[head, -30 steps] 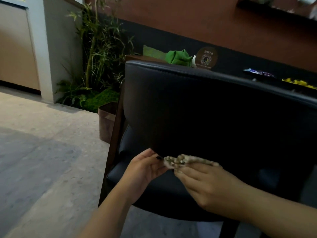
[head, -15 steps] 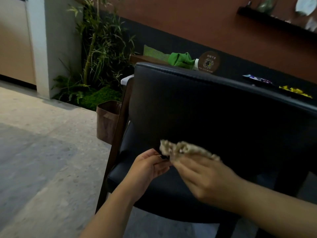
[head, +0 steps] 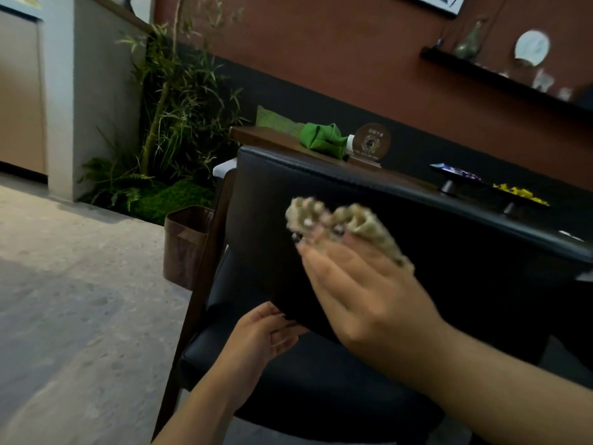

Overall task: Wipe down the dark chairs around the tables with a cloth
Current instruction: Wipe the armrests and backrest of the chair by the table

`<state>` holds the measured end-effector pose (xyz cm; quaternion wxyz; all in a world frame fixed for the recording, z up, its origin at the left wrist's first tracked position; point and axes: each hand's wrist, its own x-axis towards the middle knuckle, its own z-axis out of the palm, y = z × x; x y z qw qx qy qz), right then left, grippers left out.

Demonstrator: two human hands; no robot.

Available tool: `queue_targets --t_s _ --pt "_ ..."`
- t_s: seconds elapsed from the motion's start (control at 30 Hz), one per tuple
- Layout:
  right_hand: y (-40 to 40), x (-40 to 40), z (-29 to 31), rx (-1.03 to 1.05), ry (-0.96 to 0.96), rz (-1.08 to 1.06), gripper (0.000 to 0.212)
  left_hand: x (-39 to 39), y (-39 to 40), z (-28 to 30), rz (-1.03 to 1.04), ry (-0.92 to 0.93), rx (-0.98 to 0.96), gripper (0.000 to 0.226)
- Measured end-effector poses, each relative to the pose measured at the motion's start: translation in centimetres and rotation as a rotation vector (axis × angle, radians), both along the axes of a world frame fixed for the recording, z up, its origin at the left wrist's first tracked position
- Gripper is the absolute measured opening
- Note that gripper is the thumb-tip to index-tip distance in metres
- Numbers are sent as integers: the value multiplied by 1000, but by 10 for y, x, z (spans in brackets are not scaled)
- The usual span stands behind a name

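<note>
A dark leather chair (head: 465, 268) with a wooden frame stands in front of me, seen from behind its backrest. My right hand (head: 362, 290) lies flat with straight fingers on a crumpled beige cloth (head: 349, 220) and presses it against the upper middle of the backrest. The cloth bunches up past my fingertips. My left hand (head: 260, 338) is lower down, at the bottom edge of the backrest above the seat (head: 321, 390). Its fingers are loosely bent and touch that edge, and it holds nothing.
Behind the chair is a wooden table (head: 256, 134) with a green folded napkin (head: 321, 139), a round sign (head: 372, 141) and small dark dishes (head: 455, 175). A brown bin (head: 184, 245) stands left of the chair, bamboo plants (head: 173, 123) behind it. Open floor lies left.
My right hand has carried the cloth upward from the backrest's lower edge and flattened on it. My left hand has let go of the cloth and stayed low.
</note>
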<state>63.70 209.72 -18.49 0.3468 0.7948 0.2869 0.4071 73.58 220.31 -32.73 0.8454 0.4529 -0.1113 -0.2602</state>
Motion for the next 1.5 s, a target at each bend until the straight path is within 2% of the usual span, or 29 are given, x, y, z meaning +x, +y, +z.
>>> queue_targets --t_s 0.07,0.13,0.27,0.33,0.43,0.5,0.57,0.67,0.77,0.9,1.0,1.07,1.13,1.23,1.3,1.4,1.5 --pt "-9 2 -25 -90 126 -22 32 0 -1 -1 -3 -8 -26 31" --pt "-17 2 -45 -198 257 -32 30 1 0 -3 -27 -45 -44 23" --pt "-17 2 -55 -293 362 -79 30 3 2 -7 -94 -65 -93 28" --pt "-6 4 -40 -176 308 -49 29 3 0 -9 -73 -41 -96 27" --pt "14 8 -1 57 81 40 30 6 -6 -12 1 -9 -62 19" --pt "23 9 18 135 -51 49 30 7 -9 -13 21 16 -38 27" --pt "25 12 21 150 -105 36 29 8 -10 -12 23 23 -34 24" --pt "18 16 -3 81 -49 10 27 13 -8 -18 2 16 -70 22" --pt "4 15 -42 2 145 -17 27 13 -5 -24 -68 -63 -60 23" --pt "-7 7 -62 -157 356 -107 32 14 -6 -25 -132 8 -155 26" --pt "3 9 -42 -79 314 -78 33 16 -7 -27 -128 -54 -128 20" --pt "14 11 -16 40 152 -14 31 16 -9 -27 -115 -90 -115 26" --pt "22 14 7 105 -23 23 31 16 -12 -26 -98 -47 -147 31" --pt "27 21 11 117 -137 24 30 13 -11 -19 -66 -47 -159 30" --pt "24 26 -8 76 -95 14 31 13 -10 -19 -77 -87 -145 31" --pt "15 32 -46 7 80 -2 34 14 -7 -24 -41 -128 -124 20" --pt "8 31 -69 -71 226 -1 33 18 0 -21 -21 -60 -290 27"
